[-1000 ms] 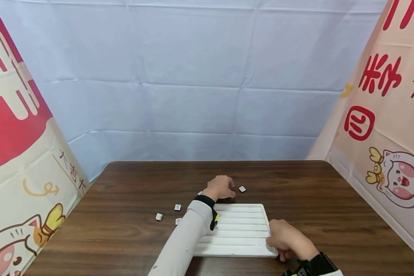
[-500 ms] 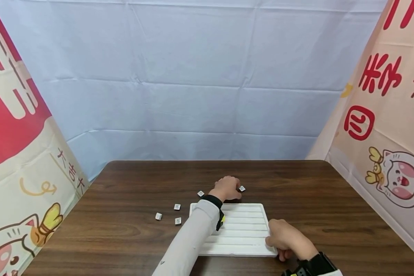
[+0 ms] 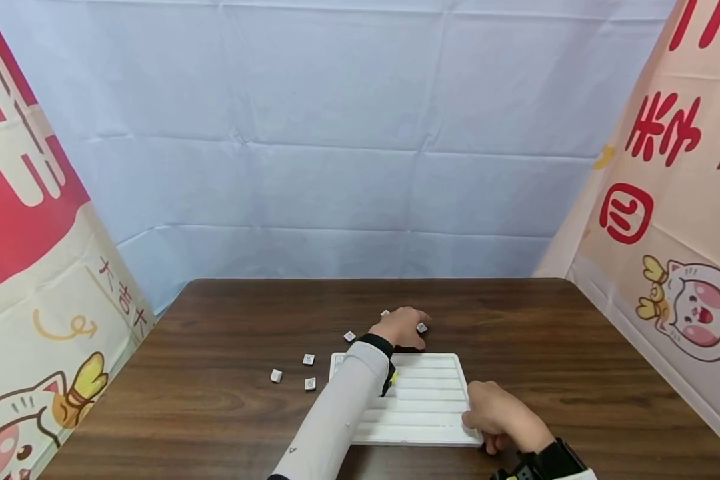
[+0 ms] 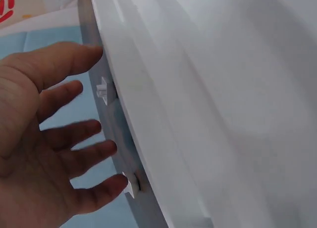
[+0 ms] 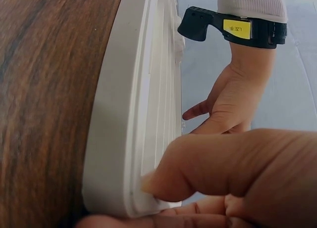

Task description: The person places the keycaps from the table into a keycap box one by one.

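A white tray with parallel ridges lies near the table's front. My right hand grips its near right corner; in the right wrist view the thumb presses on the rim, with other fingers below. My left hand reaches over the tray to its far side, fingers spread and loosely bent. Beside its fingertips lies a small white tile with a printed mark. In the left wrist view that tile stands near the thumb and index fingertips, apparently ungripped. Another tile is by the little finger.
Several more white tiles lie left of the tray, among them one tile farthest left. A further tile shows partly behind the left hand. The brown wooden table ends at a pale blue cloth, with printed cloths on both sides.
My left hand has moved right along the tray's far side to the tile there, uncovering tiles on its left. The right hand has stayed at the tray's corner.
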`<state>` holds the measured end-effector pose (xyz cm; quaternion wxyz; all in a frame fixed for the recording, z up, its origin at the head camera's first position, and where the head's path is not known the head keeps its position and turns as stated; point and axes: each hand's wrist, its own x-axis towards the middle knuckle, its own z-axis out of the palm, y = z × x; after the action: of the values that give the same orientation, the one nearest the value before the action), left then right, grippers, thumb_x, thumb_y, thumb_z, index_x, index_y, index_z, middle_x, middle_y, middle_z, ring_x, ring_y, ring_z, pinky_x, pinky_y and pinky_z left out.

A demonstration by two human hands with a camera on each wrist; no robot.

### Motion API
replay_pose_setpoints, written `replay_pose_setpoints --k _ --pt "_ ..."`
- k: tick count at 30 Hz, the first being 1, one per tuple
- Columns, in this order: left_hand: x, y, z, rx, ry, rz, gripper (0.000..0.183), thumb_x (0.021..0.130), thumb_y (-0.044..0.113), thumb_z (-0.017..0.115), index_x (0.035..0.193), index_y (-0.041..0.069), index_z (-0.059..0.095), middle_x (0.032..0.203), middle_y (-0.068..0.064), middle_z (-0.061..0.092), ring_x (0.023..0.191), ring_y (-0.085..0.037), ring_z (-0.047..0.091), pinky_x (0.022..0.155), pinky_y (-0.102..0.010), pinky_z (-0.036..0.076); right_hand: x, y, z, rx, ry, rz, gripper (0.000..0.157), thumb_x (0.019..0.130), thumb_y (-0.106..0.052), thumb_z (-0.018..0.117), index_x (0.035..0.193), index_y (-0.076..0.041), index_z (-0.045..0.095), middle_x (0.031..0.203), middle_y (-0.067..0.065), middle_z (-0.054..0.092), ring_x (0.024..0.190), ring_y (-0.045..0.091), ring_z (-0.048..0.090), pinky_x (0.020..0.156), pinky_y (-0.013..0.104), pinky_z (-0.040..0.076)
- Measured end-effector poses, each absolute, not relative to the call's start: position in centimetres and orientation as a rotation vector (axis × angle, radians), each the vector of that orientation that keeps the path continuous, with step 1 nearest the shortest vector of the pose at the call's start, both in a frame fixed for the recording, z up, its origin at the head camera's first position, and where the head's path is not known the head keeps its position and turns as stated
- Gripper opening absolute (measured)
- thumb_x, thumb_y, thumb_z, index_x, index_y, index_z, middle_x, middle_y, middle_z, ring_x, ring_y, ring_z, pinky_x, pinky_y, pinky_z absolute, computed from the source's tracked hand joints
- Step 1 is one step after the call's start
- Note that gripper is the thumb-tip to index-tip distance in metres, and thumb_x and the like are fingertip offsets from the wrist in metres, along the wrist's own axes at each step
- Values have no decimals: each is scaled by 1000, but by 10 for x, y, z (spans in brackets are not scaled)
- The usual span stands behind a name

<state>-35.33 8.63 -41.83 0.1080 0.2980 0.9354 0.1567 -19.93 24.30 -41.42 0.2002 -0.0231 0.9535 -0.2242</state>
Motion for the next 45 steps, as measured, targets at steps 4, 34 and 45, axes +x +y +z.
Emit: replay_pose_setpoints --k 4,34,45 --pt "-357 88 -420 902 2730 429 52 85 22 70 133 24 52 134 1 47 123 -17 42 83 -33 44 -200 244 -412 -62 2668 -629 14 78 1 55 65 -1 51 39 9 51 31 14 50 33 27 41" --pt "-363 86 -428 1017 2892 440 18 87 2 64 81 15 74 79 5 66 77 -10 62 67 -21 49 -199 243 -411 -91 2651 -629 20 83 1 56 63 -1 54 39 8 51 30 13 49 33 24 39" --pt "-363 85 -428 978 2895 414 19 87 4 64 76 16 72 76 6 65 76 -11 61 68 -22 48 -198 243 -411 -101 2655 -644 19 81 1 55 63 -1 53 39 8 51 30 12 49 32 24 39"
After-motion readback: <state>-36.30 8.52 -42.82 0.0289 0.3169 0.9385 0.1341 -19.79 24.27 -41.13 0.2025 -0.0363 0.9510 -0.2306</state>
